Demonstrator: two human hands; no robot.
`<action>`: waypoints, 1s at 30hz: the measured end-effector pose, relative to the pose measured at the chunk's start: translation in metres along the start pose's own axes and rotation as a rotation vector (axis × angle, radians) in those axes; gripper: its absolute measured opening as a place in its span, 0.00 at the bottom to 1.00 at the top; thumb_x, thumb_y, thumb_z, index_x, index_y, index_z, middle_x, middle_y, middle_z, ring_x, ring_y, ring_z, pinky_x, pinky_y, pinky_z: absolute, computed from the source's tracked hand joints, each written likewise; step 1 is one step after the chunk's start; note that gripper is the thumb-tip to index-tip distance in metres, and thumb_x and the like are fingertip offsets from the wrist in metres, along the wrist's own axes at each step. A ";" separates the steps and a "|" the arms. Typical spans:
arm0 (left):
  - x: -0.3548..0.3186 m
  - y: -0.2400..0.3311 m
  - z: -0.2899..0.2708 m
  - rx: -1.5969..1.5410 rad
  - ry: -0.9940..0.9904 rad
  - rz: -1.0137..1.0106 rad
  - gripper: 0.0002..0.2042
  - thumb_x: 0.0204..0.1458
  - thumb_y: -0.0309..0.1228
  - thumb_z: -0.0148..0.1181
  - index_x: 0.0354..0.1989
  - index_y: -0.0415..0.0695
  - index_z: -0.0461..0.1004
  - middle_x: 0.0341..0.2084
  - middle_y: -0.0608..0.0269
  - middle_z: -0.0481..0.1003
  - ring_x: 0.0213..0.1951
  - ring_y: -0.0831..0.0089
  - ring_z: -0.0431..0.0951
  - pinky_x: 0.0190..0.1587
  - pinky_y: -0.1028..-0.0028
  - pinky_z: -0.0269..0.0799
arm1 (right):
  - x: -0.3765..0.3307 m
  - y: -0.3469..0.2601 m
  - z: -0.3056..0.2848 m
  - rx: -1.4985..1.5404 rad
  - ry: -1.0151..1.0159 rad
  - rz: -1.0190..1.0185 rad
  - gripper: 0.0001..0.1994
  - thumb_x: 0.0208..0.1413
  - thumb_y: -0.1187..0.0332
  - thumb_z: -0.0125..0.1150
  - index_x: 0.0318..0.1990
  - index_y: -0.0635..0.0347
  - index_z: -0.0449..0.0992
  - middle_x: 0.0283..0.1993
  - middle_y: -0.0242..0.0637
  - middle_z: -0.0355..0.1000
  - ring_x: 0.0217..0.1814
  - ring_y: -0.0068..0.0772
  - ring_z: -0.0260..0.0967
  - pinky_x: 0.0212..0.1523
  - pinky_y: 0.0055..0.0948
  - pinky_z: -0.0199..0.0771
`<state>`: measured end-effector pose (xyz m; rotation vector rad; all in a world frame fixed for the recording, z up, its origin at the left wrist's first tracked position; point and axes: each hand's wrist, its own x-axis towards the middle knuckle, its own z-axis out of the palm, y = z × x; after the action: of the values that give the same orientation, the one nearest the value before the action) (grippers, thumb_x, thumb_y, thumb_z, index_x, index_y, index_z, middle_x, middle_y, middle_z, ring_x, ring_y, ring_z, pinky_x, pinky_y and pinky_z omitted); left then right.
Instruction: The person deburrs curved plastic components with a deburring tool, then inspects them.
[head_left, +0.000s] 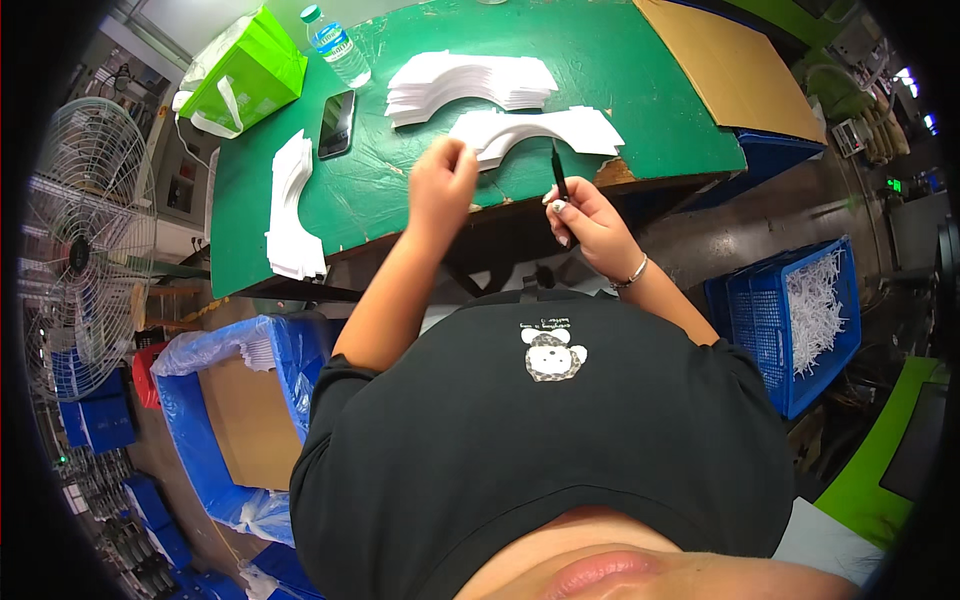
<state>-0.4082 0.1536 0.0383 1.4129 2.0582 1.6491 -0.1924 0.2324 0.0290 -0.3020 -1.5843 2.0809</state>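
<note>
My right hand [590, 228] grips a slim black pen-shaped tool [559, 172], whose thin tip points up at the curved edge of a white stack. Whether it is a pen or a blade cannot be made out. My left hand [442, 188] is closed, fingers curled, just off the left end of that same stack; anything inside it is hidden. This near stack of arch-shaped white pieces [540, 126] lies by the table's front edge. Behind it is a taller stack of similar pieces [470, 82]. A third stack [290, 215] lies at the table's left end.
On the green table [400, 180] are a phone [337, 124], a water bottle [340, 52] and a green bag [250, 80]. Cardboard [740, 65] is at the right. A blue-lined bin [190, 430] stands lower left, a blue crate of white scraps [790, 320] lower right, a fan [85, 250] far left.
</note>
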 end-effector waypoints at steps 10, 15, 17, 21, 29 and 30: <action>0.065 -0.068 0.003 0.173 -0.084 -0.300 0.21 0.44 0.44 0.67 0.32 0.35 0.76 0.31 0.48 0.78 0.36 0.59 0.78 0.43 0.65 0.72 | -0.003 -0.012 -0.035 -0.237 0.267 0.020 0.09 0.66 0.66 0.47 0.39 0.60 0.72 0.25 0.19 0.59 0.23 0.08 0.52 0.23 0.12 0.52; 0.048 -0.013 -0.022 -0.666 -0.001 -0.317 0.08 0.57 0.30 0.57 0.38 0.39 0.67 0.32 0.59 0.75 0.33 0.74 0.77 0.32 0.73 0.78 | 0.015 -0.034 -0.070 -0.753 0.548 -0.199 0.12 0.60 0.64 0.56 0.41 0.65 0.73 0.33 0.32 0.69 0.32 0.20 0.65 0.34 0.22 0.67; 0.034 0.007 -0.028 -0.745 0.001 -0.322 0.08 0.57 0.30 0.57 0.38 0.39 0.67 0.33 0.58 0.75 0.33 0.74 0.77 0.31 0.74 0.78 | 0.023 -0.037 -0.070 -0.851 0.572 -0.251 0.14 0.58 0.63 0.59 0.42 0.67 0.72 0.34 0.35 0.70 0.34 0.23 0.67 0.36 0.23 0.69; 0.004 0.028 -0.030 -0.958 0.062 -0.333 0.07 0.58 0.30 0.56 0.38 0.40 0.67 0.34 0.57 0.75 0.33 0.73 0.78 0.29 0.75 0.78 | 0.032 -0.032 -0.051 -0.353 0.401 -0.099 0.18 0.55 0.61 0.64 0.45 0.65 0.72 0.36 0.34 0.71 0.33 0.20 0.67 0.33 0.20 0.67; -0.021 0.039 -0.019 -0.829 -0.060 -0.242 0.17 0.64 0.37 0.46 0.52 0.35 0.66 0.40 0.52 0.75 0.39 0.65 0.78 0.44 0.64 0.75 | 0.018 -0.012 -0.029 0.030 0.240 0.139 0.21 0.60 0.58 0.58 0.53 0.64 0.68 0.34 0.29 0.70 0.30 0.12 0.63 0.27 0.13 0.60; -0.020 0.042 -0.018 -0.828 -0.062 -0.207 0.16 0.65 0.36 0.45 0.50 0.34 0.67 0.39 0.53 0.76 0.39 0.67 0.78 0.44 0.67 0.75 | 0.020 -0.010 -0.027 -0.004 0.301 0.087 0.20 0.62 0.58 0.55 0.54 0.64 0.68 0.33 0.28 0.69 0.32 0.11 0.63 0.30 0.12 0.60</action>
<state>-0.3848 0.1243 0.0714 0.9040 1.1709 1.9690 -0.1944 0.2674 0.0332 -0.6629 -1.4161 1.9854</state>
